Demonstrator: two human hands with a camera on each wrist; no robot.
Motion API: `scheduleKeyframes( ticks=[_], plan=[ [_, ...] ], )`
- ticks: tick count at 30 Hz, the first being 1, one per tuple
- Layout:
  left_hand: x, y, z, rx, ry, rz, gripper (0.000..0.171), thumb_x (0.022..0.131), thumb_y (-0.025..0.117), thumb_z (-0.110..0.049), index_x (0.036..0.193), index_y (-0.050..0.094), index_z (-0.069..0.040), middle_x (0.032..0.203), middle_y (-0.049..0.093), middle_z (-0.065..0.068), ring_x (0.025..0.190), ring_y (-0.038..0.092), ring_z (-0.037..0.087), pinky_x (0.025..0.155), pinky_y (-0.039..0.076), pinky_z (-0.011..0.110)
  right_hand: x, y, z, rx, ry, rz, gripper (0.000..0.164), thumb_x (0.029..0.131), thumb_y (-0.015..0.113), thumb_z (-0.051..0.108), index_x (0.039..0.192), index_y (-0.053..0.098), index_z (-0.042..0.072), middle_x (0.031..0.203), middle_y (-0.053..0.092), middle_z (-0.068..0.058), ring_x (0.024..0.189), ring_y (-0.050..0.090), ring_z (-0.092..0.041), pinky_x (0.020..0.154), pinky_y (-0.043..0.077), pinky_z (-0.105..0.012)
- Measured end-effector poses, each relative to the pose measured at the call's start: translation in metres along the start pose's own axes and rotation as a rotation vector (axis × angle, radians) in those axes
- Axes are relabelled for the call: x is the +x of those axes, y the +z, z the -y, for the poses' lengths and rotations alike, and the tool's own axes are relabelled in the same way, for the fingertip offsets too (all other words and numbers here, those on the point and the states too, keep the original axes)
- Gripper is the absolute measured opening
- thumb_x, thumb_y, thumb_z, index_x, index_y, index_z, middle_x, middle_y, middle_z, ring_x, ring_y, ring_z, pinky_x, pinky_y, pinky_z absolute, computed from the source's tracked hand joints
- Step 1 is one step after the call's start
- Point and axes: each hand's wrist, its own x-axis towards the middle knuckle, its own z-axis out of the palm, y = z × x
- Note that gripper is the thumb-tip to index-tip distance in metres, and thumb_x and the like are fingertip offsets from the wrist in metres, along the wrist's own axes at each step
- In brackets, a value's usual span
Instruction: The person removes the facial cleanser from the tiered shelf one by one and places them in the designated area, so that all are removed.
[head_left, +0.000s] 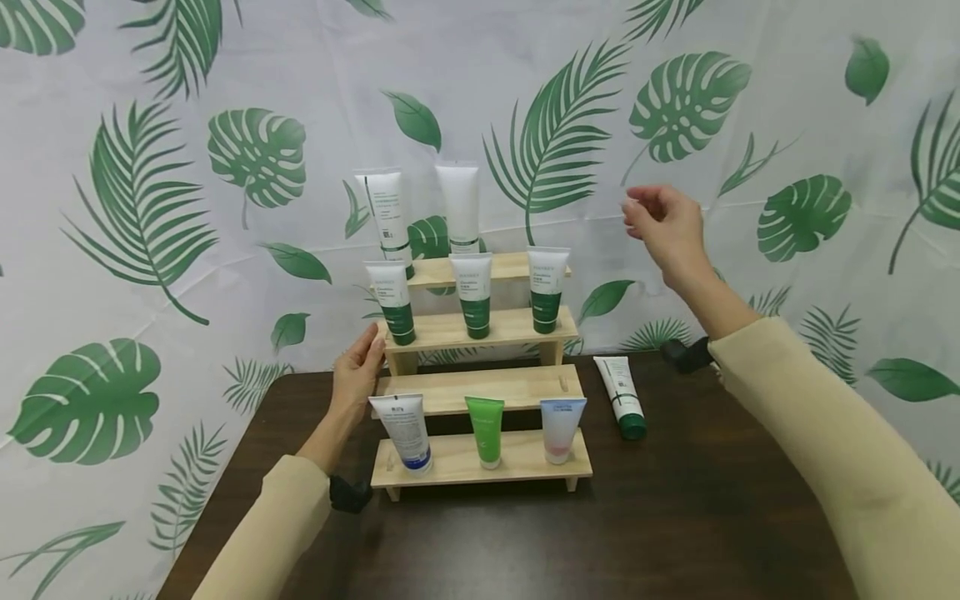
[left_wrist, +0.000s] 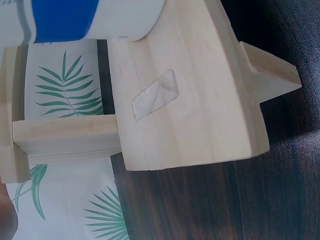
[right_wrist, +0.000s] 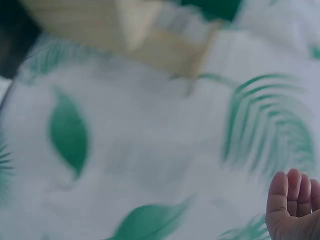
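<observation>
A tiered wooden display stand (head_left: 480, 387) holds several squeeze tubes. My left hand (head_left: 358, 367) grips its left side by the second shelf from the top; the left wrist view shows only a sliver of a finger (left_wrist: 7, 217) beside the wood. My right hand (head_left: 667, 229) is raised in the air to the right of the top shelf, fingers loosely bent and holding nothing. Two tall white tubes, one a plain white tube (head_left: 459, 204), stand on the top shelf. Three white-and-green tubes, among them the middle one (head_left: 474, 296), line the shelf below.
On the lowest shelf stand a white-and-blue tube (head_left: 405, 429), a green tube (head_left: 487, 429) and a light blue-and-pink tube (head_left: 559, 429). Another white tube with a green cap (head_left: 622, 396) lies on the dark table (head_left: 675, 500) right of the stand. Behind hangs a leaf-patterned cloth (head_left: 300, 67).
</observation>
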Motion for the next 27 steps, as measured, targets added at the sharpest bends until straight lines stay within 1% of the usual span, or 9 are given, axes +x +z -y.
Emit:
scheduleKeyframes(
  ticks=[3, 5, 8, 10, 13, 16, 21, 23, 27],
  plan=[
    [0.000, -0.002, -0.001, -0.005, 0.006, -0.003, 0.048, 0.100, 0.047, -0.020, 0.145, 0.035, -0.006, 0.150, 0.035, 0.007, 0.131, 0.043, 0.022, 0.104, 0.041, 0.027, 0.004, 0.018, 0.030, 0.045, -0.040, 0.025, 0.033, 0.093, 0.060, 0.018, 0.119, 0.058, -0.002, 0.087, 0.056, 0.007, 0.078, 0.057, -0.003, 0.069, 0.053, -0.009],
    [0.000, -0.003, -0.001, -0.010, 0.007, -0.003, 0.048, 0.100, 0.046, -0.019, 0.145, 0.035, -0.006, 0.150, 0.035, 0.008, 0.131, 0.043, 0.022, 0.104, 0.042, 0.026, 0.005, 0.031, 0.045, 0.060, -0.075, 0.051, 0.031, 0.093, 0.060, 0.016, 0.119, 0.059, -0.001, 0.087, 0.055, 0.006, 0.079, 0.056, -0.004, 0.069, 0.052, -0.009],
    [-0.001, -0.003, -0.002, -0.019, 0.007, -0.007, 0.048, 0.100, 0.047, -0.019, 0.144, 0.036, -0.005, 0.149, 0.036, 0.008, 0.131, 0.043, 0.022, 0.103, 0.042, 0.025, 0.005, 0.051, 0.061, 0.076, -0.103, 0.097, 0.030, 0.092, 0.061, 0.015, 0.118, 0.059, 0.001, 0.089, 0.054, 0.005, 0.079, 0.054, -0.006, 0.070, 0.051, -0.010],
    [-0.001, -0.003, -0.002, -0.026, 0.011, -0.006, 0.048, 0.100, 0.046, -0.018, 0.144, 0.035, -0.004, 0.149, 0.035, 0.009, 0.132, 0.042, 0.023, 0.102, 0.042, 0.025, 0.005, 0.065, 0.068, 0.088, -0.099, 0.125, 0.030, 0.092, 0.061, 0.014, 0.119, 0.059, 0.001, 0.089, 0.054, 0.004, 0.080, 0.053, -0.007, 0.070, 0.051, -0.011],
    [-0.001, -0.003, -0.001, -0.033, 0.020, -0.010, 0.047, 0.100, 0.046, -0.017, 0.144, 0.036, -0.003, 0.149, 0.035, 0.010, 0.132, 0.042, 0.025, 0.101, 0.043, 0.024, 0.005, 0.084, 0.075, 0.105, -0.064, 0.161, 0.032, 0.091, 0.063, 0.015, 0.121, 0.058, 0.003, 0.091, 0.055, 0.003, 0.081, 0.053, -0.008, 0.071, 0.052, -0.014],
    [-0.001, -0.003, 0.000, -0.042, 0.025, -0.007, 0.047, 0.100, 0.047, -0.016, 0.143, 0.036, -0.002, 0.149, 0.036, 0.011, 0.131, 0.042, 0.026, 0.100, 0.043, 0.024, 0.007, 0.101, 0.077, 0.133, -0.014, 0.191, 0.033, 0.091, 0.063, 0.015, 0.122, 0.057, 0.004, 0.092, 0.055, 0.002, 0.083, 0.054, -0.009, 0.076, 0.055, -0.019],
    [0.000, -0.002, 0.001, -0.057, 0.031, -0.007, 0.047, 0.099, 0.047, -0.015, 0.143, 0.037, -0.002, 0.148, 0.036, 0.011, 0.131, 0.043, 0.026, 0.100, 0.044, 0.025, 0.012, 0.123, 0.079, 0.162, 0.081, 0.224, 0.035, 0.091, 0.063, 0.013, 0.124, 0.055, 0.004, 0.094, 0.054, 0.001, 0.087, 0.053, -0.011, 0.084, 0.056, -0.028],
    [0.000, -0.001, 0.001, -0.057, 0.034, -0.011, 0.046, 0.099, 0.048, -0.015, 0.142, 0.037, -0.001, 0.148, 0.037, 0.011, 0.130, 0.043, 0.025, 0.100, 0.044, 0.025, 0.014, 0.130, 0.079, 0.161, 0.109, 0.234, 0.035, 0.091, 0.063, 0.012, 0.124, 0.055, 0.003, 0.094, 0.054, 0.000, 0.088, 0.052, -0.012, 0.082, 0.055, -0.028],
    [0.000, 0.000, 0.000, -0.068, 0.037, -0.008, 0.046, 0.099, 0.048, -0.014, 0.142, 0.037, 0.000, 0.148, 0.036, 0.011, 0.131, 0.043, 0.026, 0.101, 0.043, 0.027, 0.019, 0.139, 0.078, 0.139, 0.140, 0.240, 0.035, 0.090, 0.063, 0.011, 0.124, 0.055, 0.004, 0.096, 0.053, -0.001, 0.089, 0.050, -0.013, 0.073, 0.051, -0.022]
  ],
)
